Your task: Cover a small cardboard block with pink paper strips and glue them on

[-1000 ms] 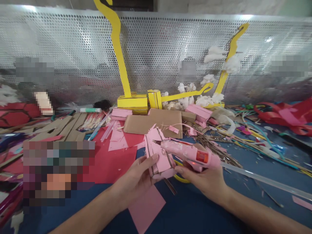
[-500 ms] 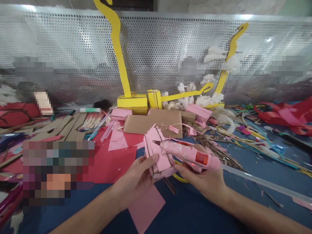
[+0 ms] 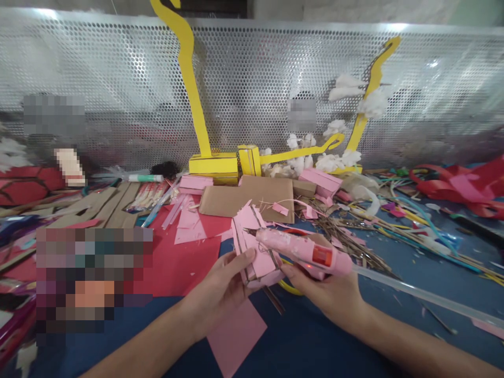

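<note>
My left hand (image 3: 226, 283) is closed around the lower left side of a small pink paper-covered box (image 3: 262, 261) with brown strips along its edges, the thumb lying on its top face. In my right hand (image 3: 328, 294) is a pink glue gun (image 3: 301, 249), its dark nozzle pointing left over the box. Whether the nozzle touches the box I cannot tell. A long clear glue stick (image 3: 417, 290) sticks out of the gun's back. Beneath my hands, a pink paper square (image 3: 237, 336) lies on the blue table surface (image 3: 311, 346).
Brown cardboard (image 3: 224, 200) and red paper (image 3: 181, 265) lie beyond my hands. Yellow stands (image 3: 213, 163) rise before a perforated metal panel (image 3: 252, 79). White cotton tufts (image 3: 372, 103) cling to one yellow piece. Thin brown sticks (image 3: 354, 247) and straws clutter the right.
The glue gun has shifted slightly left over the pink box, together with my right hand. My left hand and the box stay almost where they were.
</note>
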A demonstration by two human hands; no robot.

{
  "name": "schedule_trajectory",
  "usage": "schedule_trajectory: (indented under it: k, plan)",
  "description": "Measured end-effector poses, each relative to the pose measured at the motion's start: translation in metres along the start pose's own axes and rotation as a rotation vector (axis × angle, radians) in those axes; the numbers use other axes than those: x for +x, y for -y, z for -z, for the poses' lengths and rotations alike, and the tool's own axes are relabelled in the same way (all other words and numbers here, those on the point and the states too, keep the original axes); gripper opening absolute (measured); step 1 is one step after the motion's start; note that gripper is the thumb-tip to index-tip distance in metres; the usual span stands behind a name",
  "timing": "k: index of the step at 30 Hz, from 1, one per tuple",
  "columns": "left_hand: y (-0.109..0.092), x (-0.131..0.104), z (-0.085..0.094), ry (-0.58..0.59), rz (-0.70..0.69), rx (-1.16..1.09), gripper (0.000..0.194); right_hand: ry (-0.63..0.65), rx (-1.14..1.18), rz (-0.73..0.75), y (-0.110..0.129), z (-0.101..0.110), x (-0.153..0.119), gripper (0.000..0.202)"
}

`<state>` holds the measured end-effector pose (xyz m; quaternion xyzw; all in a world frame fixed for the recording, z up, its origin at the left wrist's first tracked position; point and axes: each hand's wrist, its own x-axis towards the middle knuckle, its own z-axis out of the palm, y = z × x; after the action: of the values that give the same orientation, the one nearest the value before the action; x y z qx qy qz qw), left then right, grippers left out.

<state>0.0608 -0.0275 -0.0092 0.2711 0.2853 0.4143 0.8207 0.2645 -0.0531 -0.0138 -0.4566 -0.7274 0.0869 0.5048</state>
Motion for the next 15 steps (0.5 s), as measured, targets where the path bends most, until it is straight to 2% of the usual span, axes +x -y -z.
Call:
schedule_trajectory:
  k: [15]
  plan:
    - [-0.0001,0.0,-0.001,0.003,-0.017,0.016,0.023,-0.005,-0.003,-0.04,0.0006,-0.0032,-0.0006,0.009]
